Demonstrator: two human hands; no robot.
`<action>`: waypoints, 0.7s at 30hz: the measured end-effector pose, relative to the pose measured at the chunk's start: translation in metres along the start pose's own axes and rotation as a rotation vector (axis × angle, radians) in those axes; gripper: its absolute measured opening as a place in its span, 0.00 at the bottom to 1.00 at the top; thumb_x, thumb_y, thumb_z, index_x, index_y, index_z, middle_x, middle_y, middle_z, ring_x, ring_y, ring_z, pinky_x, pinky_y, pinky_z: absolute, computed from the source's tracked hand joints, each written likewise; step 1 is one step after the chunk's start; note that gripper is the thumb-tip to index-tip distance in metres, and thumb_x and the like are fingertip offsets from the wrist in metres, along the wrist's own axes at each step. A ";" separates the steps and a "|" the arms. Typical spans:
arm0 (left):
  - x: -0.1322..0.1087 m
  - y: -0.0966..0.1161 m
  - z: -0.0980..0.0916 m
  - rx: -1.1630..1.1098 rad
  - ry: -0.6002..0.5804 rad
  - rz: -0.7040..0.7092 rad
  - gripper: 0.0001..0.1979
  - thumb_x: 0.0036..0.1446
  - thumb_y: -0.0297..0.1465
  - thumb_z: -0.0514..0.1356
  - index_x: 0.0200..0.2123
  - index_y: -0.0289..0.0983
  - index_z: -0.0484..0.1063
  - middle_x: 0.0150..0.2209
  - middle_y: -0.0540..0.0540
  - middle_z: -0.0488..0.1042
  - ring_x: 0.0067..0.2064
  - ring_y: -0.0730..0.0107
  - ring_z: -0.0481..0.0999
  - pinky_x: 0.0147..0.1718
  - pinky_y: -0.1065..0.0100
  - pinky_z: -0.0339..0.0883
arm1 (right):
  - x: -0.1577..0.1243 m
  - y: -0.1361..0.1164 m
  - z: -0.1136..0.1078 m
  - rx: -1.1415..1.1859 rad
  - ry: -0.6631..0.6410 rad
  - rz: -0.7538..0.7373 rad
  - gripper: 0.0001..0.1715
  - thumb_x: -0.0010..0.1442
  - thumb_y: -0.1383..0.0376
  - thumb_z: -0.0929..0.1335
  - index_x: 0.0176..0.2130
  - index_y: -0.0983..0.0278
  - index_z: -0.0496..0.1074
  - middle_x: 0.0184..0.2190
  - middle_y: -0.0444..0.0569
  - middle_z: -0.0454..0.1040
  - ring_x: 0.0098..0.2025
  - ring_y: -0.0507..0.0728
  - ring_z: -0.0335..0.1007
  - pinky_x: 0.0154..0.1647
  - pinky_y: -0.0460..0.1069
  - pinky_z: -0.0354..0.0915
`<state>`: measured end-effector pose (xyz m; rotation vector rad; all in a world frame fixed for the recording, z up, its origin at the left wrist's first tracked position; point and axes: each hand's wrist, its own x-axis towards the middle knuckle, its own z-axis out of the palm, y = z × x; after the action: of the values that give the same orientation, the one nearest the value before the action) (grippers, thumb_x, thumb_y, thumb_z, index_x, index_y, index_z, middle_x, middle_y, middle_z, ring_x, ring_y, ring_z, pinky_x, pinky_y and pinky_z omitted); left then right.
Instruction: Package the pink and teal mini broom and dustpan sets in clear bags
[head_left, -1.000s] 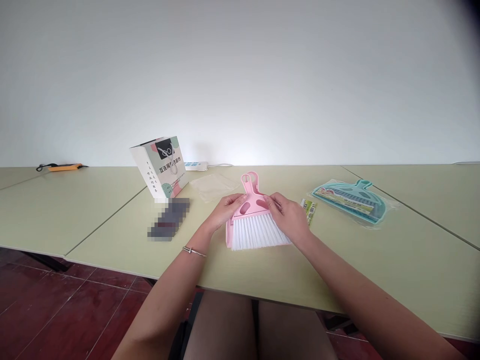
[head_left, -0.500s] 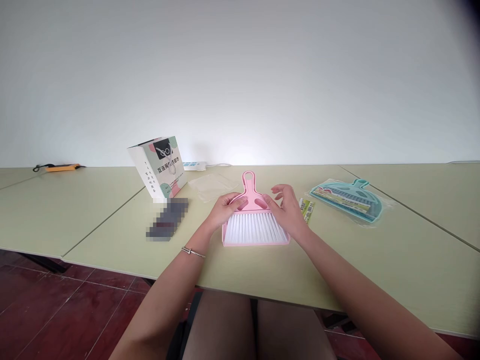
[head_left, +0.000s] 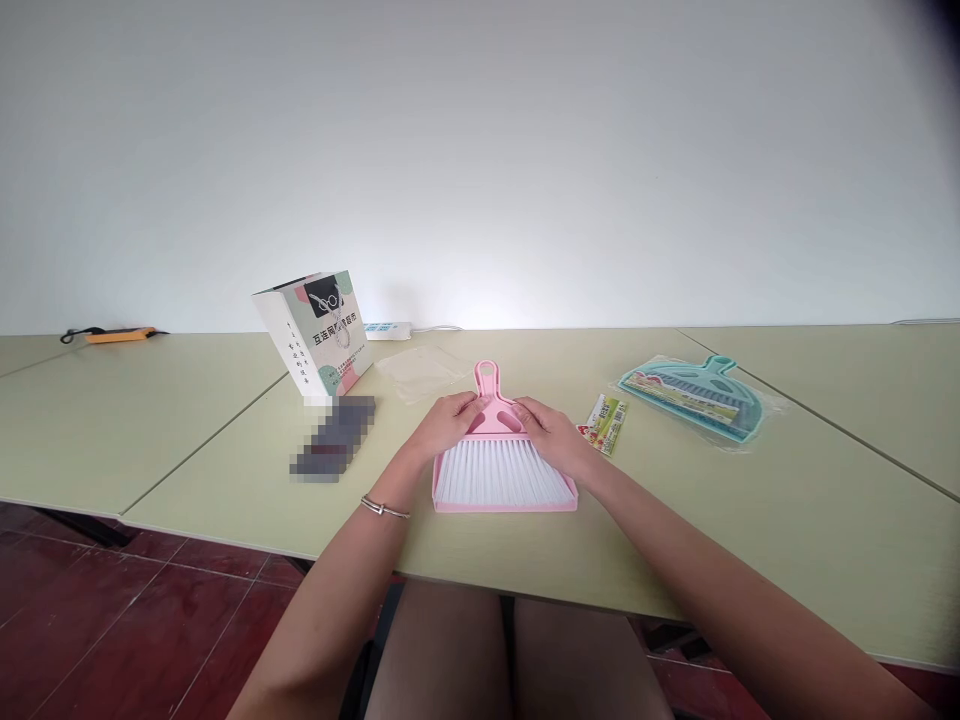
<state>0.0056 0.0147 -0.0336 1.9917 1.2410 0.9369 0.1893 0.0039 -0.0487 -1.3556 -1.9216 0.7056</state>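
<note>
A small pink dustpan lies flat on the pale green table in front of me, with a pink hand brush nested in it, white bristles toward me. My left hand grips the left shoulder of the brush and pan. On the right shoulder rests my right hand, fingers curled over the pink plastic. The looped handle points away from me between both hands.
A teal brush and dustpan set in a clear bag lies at the right. A printed card label sits beside my right hand. A small paper bag, a blurred dark object and an empty clear bag are at the left.
The brush was tilted up out of the pan a second ago. It now sits flat inside the pan on the table, and both hands have come down onto its shoulders.
</note>
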 end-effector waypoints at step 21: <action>0.000 -0.004 -0.004 0.122 -0.036 -0.042 0.23 0.56 0.47 0.50 0.18 0.38 0.51 0.18 0.54 0.53 0.23 0.74 0.53 0.24 0.69 0.47 | -0.004 -0.001 0.009 -0.062 -0.073 0.052 0.19 0.65 0.57 0.52 0.39 0.60 0.65 0.27 0.45 0.71 0.31 0.56 0.68 0.31 0.48 0.59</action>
<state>0.0004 0.0167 -0.0340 2.0578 1.3434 0.8189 0.1828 -0.0008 -0.0547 -1.4407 -1.9860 0.7357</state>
